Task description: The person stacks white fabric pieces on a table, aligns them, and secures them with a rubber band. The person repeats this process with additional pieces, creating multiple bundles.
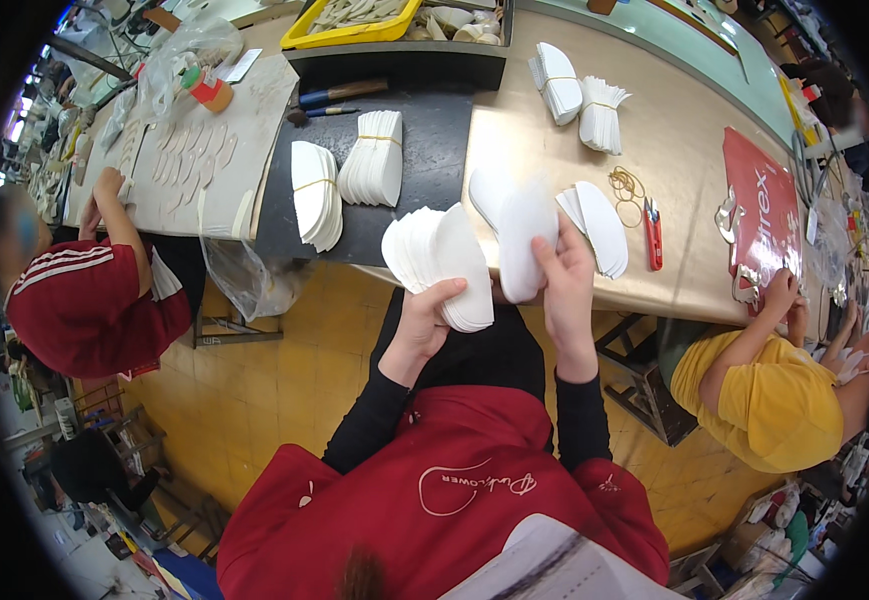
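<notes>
My left hand (420,325) is closed around a fanned stack of white insoles (436,250), held above the table's near edge. Just right of it, my right hand (566,280) pinches a white insole (520,255), slightly blurred, between thumb and fingers. Behind that, another white insole (487,190) lies on the table. Beyond my right hand rests a small spread pile of insoles (602,230). Loose rubber bands (626,186) and red-handled snips (653,238) are close to this pile. Banded insole bundles (372,160) lie on the black mat, and more banded bundles (557,85) lie farther back.
A black crate (404,65) with a yellow basket (299,38) stands at the back; brushes (339,93) lie before it. A co-worker in red (94,300) sits left, beside rows of small pieces. At right, a co-worker in yellow (764,390) works by a red sheet (759,200).
</notes>
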The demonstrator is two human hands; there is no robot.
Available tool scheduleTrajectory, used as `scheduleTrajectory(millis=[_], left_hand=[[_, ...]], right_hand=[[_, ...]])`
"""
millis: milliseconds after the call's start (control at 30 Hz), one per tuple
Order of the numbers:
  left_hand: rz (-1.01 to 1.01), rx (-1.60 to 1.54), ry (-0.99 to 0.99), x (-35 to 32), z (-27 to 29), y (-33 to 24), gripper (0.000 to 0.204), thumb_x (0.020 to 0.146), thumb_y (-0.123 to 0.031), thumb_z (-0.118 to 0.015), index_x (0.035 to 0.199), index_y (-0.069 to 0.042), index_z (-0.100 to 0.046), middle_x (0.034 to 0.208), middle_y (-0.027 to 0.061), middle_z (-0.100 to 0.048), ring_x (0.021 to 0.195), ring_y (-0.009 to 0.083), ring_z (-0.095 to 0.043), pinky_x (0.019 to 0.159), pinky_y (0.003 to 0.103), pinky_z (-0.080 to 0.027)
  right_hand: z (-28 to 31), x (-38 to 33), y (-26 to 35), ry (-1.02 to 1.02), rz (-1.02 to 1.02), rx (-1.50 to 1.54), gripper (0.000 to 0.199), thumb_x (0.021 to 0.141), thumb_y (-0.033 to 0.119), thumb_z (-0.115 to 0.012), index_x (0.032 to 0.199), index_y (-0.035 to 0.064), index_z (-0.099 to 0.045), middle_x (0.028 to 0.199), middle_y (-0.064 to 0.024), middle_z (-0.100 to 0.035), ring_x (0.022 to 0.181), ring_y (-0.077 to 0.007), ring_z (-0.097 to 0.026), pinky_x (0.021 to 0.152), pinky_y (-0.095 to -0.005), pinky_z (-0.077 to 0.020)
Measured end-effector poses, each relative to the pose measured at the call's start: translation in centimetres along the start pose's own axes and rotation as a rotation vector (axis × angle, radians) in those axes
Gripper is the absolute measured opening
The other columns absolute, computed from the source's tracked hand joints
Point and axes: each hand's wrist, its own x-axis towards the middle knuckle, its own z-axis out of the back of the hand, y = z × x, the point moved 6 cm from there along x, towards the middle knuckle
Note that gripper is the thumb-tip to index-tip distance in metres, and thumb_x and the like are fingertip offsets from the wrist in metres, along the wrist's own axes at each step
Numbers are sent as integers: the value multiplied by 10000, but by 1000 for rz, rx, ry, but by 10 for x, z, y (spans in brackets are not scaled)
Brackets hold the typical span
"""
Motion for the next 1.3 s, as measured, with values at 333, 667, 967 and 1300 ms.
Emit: scheduleTrajectory(millis=[333, 667, 967, 1300], left_hand=[[14, 47, -3, -3, 16, -5, 504, 818, -160, -649, 1255, 50, -513, 1063, 198, -666, 974, 294, -675, 873, 395, -556], [36, -77, 77, -2, 21, 3, 552, 851, -103, -601, 1361, 40, -443, 1262, 173, -597, 1141, 283, -611, 973, 402, -507], [-69, 101, 47, 3, -3, 4, 581, 844, -38, -658, 1379, -12, -433, 1264, 123, -585, 1147, 223, -596, 959, 363, -507], [-63, 43, 44, 1, -10, 6, 563, 894, -113, -684, 1389, -33, -430, 1302, 110, -553, 1167, 202, -576, 931, 343, -514]], right_hand=[[15, 45, -8, 95, -100, 277, 394, 1017, 168, -464, 1379, 10, -461, 910, -21, -574, 577, -69, -441, 525, -214, -368], [8, 26, -18, 0, 543, -1044, 521, 854, 91, -674, 1340, 13, -502, 1258, -187, -525, 1058, -329, -564, 947, -386, -451], [-9, -28, -13, 66, 257, -536, 504, 897, 47, -644, 1378, 12, -500, 1326, -135, -523, 1069, -226, -587, 896, -316, -493], [-17, -46, -14, 229, 355, -703, 536, 932, 104, -583, 1430, -19, -429, 1518, -207, -372, 1378, -345, -409, 1085, -381, -373]])
